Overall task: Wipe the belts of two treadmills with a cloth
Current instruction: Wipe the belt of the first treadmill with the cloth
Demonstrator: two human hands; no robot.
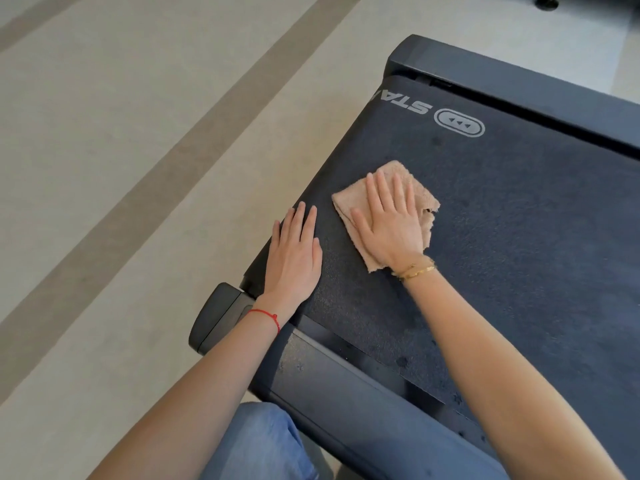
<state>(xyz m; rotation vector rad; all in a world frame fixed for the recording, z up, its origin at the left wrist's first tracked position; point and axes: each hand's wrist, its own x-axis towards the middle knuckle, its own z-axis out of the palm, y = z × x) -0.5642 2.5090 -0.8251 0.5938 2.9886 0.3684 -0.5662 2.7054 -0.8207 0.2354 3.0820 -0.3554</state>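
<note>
The cloth [384, 209], a beige folded towel, is lying flat on the dark belt [519, 244] of the treadmill, near the rear end of the belt and a little below the printed logo [459, 122]. The right hand [391, 223] is pressing down on the cloth with straight fingers held close together, the palm covering most of it; the edges of the cloth are showing around the hand. The left hand [294, 254] is resting flat on the belt just beside the cloth, at the rear edge of the belt, its fingers straight and nearly together, holding nothing. A red string [266, 317] is sitting around the left wrist and a thin gold bracelet [417, 270] around the right wrist. Beside the belt, the dark side rail [346, 386] is running along its near side, and a rounded end cap [216, 320] is standing at the corner below the left hand. Beyond the belt, the pale floor [121, 133] with darker stripes is spreading out. A knee in blue jeans [259, 441] is showing below the rail.
</note>
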